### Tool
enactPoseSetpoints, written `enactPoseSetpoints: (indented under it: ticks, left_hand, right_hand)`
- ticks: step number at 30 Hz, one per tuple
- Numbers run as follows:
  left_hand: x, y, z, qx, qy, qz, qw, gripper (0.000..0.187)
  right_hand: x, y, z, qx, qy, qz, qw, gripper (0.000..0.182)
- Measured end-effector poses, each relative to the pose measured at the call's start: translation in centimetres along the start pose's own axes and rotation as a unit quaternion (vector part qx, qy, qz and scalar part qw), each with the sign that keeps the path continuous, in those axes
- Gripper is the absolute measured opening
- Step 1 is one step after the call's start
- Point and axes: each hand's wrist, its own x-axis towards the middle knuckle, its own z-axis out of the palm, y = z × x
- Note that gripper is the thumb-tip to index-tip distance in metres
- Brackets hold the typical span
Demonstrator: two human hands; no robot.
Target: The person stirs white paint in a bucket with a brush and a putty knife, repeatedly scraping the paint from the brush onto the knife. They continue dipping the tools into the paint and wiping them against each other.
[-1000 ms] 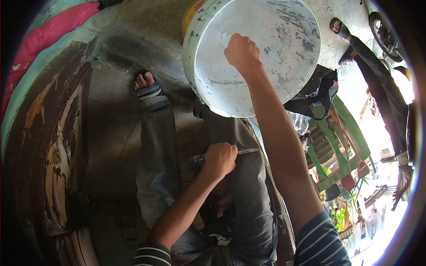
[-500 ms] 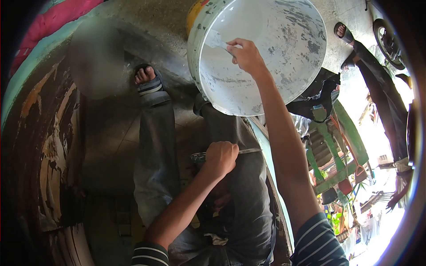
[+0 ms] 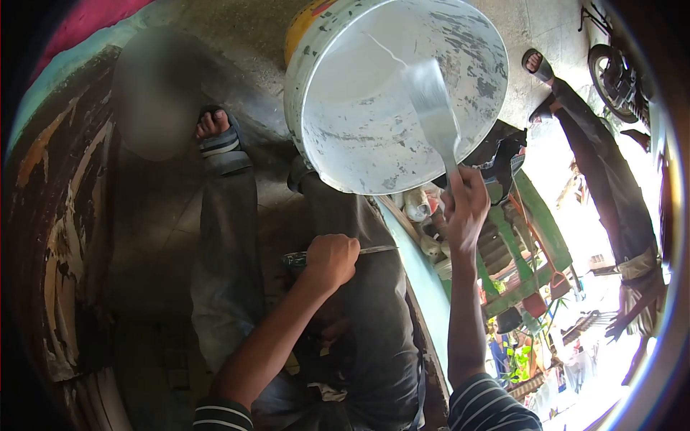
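putty knife lifting out of the bucket, loaded and pale

the right hand (image 3: 466, 208) is clamped on the handle of a wide putty knife (image 3: 431, 108), its blade over the mouth of the white bucket (image 3: 316, 108) and coated in pale paste. best, i'd judge, to keep that blade level and wipe the excess on the bucket's rim so nothing drips. below the bucket, the left hand (image 3: 330, 260) is closed around a second, narrow scraper (image 3: 374, 250) resting across the lap. the bucket's inside looks smeared white, streaked grey near the rim.
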Motion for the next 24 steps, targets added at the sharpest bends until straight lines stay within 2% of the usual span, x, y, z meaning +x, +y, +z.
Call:
enactPoseSetpoints:
  ticks: [3,5,6,8,9,12,16,18,24]
  left_hand:
    - [0.0,0.1,-0.4,-0.006,-0.022,-0.008,1.0,0.006]
    - [0.0,0.2,-0.5,-0.006,-0.018,-0.008,1.0,0.006]
    - [-0.1,0.2,-0.5,-0.005,-0.015,-0.008,1.0,0.007]
    - [-0.1,0.0,-0.3,-0.009,-0.01,-0.008,1.0,0.007]
    - [-0.1,0.0,-0.3,-0.011,-0.006,-0.008,1.0,0.007]
    - [-0.1,-0.2,-0.3,-0.016,-0.005,-0.003,1.0,0.008]
    - [0.0,-0.2,-0.3,-0.018,-0.004,-0.008,1.0,0.008]
    - [0.1,-0.3,0.1,-0.009,-0.003,-0.005,1.0,0.008]
    - [0.2,0.2,-0.2,-0.012,0.006,-0.005,1.0,0.007]
  right_hand:
    - [-2.8,3.3,-1.4,-0.001,0.052,-0.008,0.999,0.023]
    - [-4.3,5.2,-2.1,-0.041,0.102,-0.098,0.989,0.021]
    - [-5.0,5.5,-2.2,-0.042,0.101,-0.099,0.989,0.021]
    - [-6.3,6.1,-2.4,-0.123,0.139,-0.172,0.967,0.027]
    - [-6.7,6.6,-2.2,-0.123,0.138,-0.174,0.967,0.027]
    - [-7.9,8.0,-1.4,-0.071,0.217,-0.199,0.953,0.032]
    - [-9.6,7.5,-1.5,-0.104,0.193,-0.213,0.952,0.029]
    - [-10.6,7.9,-1.7,-0.086,0.149,-0.165,0.971,0.023]
    - [-11.5,7.1,-1.8,-0.071,0.16,-0.153,0.973,0.021]
